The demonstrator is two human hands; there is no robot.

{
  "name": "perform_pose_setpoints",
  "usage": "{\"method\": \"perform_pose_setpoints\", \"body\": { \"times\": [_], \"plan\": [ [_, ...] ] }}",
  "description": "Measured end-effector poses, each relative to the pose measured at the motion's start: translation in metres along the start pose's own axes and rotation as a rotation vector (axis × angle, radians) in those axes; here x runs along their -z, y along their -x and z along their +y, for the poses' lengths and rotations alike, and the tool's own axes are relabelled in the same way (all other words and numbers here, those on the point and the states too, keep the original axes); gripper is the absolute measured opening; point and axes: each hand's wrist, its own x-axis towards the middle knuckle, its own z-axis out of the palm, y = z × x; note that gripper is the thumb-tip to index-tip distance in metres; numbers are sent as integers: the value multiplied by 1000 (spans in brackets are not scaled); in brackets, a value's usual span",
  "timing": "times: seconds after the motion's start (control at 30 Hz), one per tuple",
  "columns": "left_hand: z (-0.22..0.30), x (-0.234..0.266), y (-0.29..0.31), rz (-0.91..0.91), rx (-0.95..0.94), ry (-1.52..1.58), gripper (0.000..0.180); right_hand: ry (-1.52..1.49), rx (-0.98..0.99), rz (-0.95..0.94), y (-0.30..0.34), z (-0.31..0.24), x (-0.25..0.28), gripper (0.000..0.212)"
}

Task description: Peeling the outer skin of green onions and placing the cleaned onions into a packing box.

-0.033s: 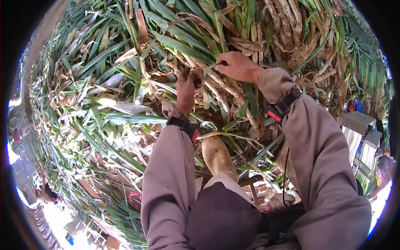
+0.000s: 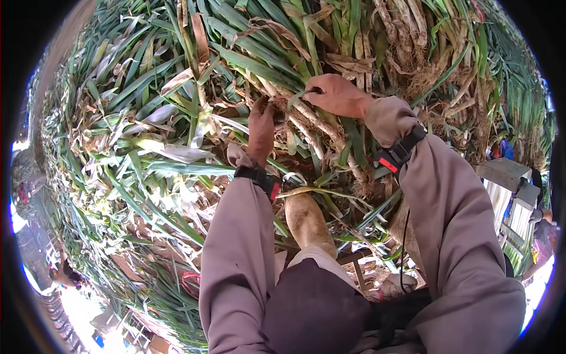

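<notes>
Far to my left the heap of long green leaves (image 2: 147, 135) and dry husks lies as it does in the earlier frame, nothing pulled loose. My left hand (image 2: 261, 131) is in the same place too, reaching flat into the pile, fingers together and pushed down among the pale leek stalks (image 2: 312, 127); whether they close on one I cannot tell, since the tips are buried. The black wrist strap (image 2: 259, 176) sits just below it. My right hand (image 2: 337, 94) has not shifted either: thumb and fingers pinch a green leaf at the top of the same stalks, touching them. Nothing differs between the two frames, so I judge the stripping is mid-grip, the leaf not yet torn away. My boot (image 2: 308, 221) rests below.
</notes>
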Motion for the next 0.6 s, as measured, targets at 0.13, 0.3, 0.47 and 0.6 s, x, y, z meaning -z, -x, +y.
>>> {"method": "perform_pose_setpoints", "body": {
  "times": [0.13,0.3,0.47,0.6],
  "plan": [
    [5,13,0,-162,36,-44,68,-76,-32,-20,-3,4,2,41],
    [-7,15,-10,-53,-147,-309,61,-195,-47,-24,-6,-3,-4,41],
    [-24,8,-9,50,-111,-166,53,-69,-48,-44,-2,-3,-2,41],
    [-18,22,-18,-39,-182,-375,54,118,13,-107,-6,-12,-11,49]
  ]
}}
